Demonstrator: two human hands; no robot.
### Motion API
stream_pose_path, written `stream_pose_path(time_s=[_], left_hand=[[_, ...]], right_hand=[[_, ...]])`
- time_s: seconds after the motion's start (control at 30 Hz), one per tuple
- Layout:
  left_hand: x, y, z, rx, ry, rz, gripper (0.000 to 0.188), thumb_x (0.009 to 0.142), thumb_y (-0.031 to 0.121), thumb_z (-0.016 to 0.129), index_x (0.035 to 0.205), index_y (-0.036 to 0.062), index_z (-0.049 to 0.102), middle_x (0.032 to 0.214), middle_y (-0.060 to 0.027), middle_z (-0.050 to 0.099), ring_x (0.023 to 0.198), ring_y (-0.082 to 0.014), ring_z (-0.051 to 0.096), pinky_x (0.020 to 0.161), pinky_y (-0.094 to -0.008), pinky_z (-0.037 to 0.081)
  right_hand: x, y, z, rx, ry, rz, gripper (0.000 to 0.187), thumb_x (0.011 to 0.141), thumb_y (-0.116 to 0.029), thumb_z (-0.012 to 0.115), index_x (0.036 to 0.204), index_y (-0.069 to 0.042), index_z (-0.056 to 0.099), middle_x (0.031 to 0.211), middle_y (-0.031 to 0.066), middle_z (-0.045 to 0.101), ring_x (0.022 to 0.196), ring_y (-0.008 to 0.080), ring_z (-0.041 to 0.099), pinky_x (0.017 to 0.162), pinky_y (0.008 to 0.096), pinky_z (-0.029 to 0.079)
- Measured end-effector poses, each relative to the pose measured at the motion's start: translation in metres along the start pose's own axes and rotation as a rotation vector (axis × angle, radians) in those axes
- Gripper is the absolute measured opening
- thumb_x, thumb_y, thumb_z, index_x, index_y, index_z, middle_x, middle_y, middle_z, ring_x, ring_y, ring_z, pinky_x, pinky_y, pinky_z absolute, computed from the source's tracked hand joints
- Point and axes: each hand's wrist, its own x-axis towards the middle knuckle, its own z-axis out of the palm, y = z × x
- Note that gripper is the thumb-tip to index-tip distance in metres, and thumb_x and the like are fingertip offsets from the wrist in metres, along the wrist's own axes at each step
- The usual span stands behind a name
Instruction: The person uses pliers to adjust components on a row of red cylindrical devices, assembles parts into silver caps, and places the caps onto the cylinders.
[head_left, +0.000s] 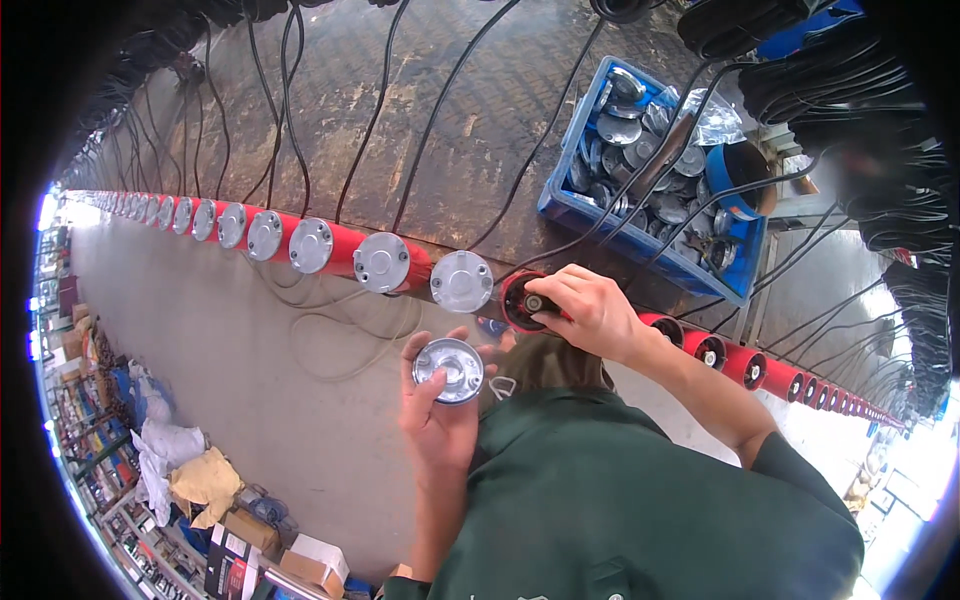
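Note:
My left hand [437, 415] grips a round silver metal end cap [462, 368], its hollow inner side facing up. The thumb lies over the inside of the cap, and the fingers wrap its edge. At the open end of a red cylinder [513, 318], my right hand [590, 312] has its fingers closed at a small round metal part [535, 303] in the dark opening. Whether that part is loose or fixed in the cylinder I cannot tell. Beside it to the left, another red cylinder wears a silver end cap [461, 281].
A long row of red cylinders runs along the workbench [330, 110] edge; those to the left are capped, those to the right, like one red cylinder [745, 366], are open. Black cables [440, 110] trail across the bench. A blue crate [650, 262] holds many metal caps. Cardboard boxes [310, 562] stand lower left.

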Motion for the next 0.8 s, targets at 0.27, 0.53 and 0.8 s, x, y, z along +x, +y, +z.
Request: stream_pose_path(time_s=[0.27, 0.53, 0.8], left_hand=[[0.005, -0.007, 0.008, 0.004, 0.001, -0.029, 0.052, 0.102, 0.006, 0.059, 0.153, 0.014, 0.051, 0.152, -0.0294, 0.057, 0.13, -0.0519, 0.066, 0.107, -0.0608, 0.059], [0.011, -0.007, 0.018, 0.022, -0.006, -0.047, 0.052, 0.102, 0.005, 0.058, 0.153, 0.013, 0.049, 0.152, -0.03, 0.057, 0.129, -0.0516, 0.066, 0.107, -0.0604, 0.059], [0.012, -0.009, 0.017, 0.064, -0.005, -0.071, 0.052, 0.102, 0.009, 0.058, 0.153, 0.0128, 0.048, 0.152, -0.0301, 0.057, 0.13, -0.0509, 0.066, 0.107, -0.0579, 0.06]], right_hand=[[0.0, 0.005, -0.001, -0.002, -0.009, -0.051, 0.046, 0.08, -0.01, 0.09, 0.121, -0.006, 0.071, 0.113, 0.0093, 0.078, 0.102, 0.0324, 0.075, 0.088, 0.0416, 0.063], [0.004, 0.003, -0.005, 0.0, -0.026, -0.045, 0.052, 0.08, -0.012, 0.091, 0.126, -0.006, 0.069, 0.118, 0.0108, 0.077, 0.106, 0.0336, 0.074, 0.091, 0.0429, 0.063], [0.001, -0.019, -0.017, -0.035, 0.062, 0.037, 0.044, 0.082, -0.017, 0.089, 0.121, -0.008, 0.07, 0.115, 0.0095, 0.073, 0.105, 0.0306, 0.07, 0.087, 0.0418, 0.062]])
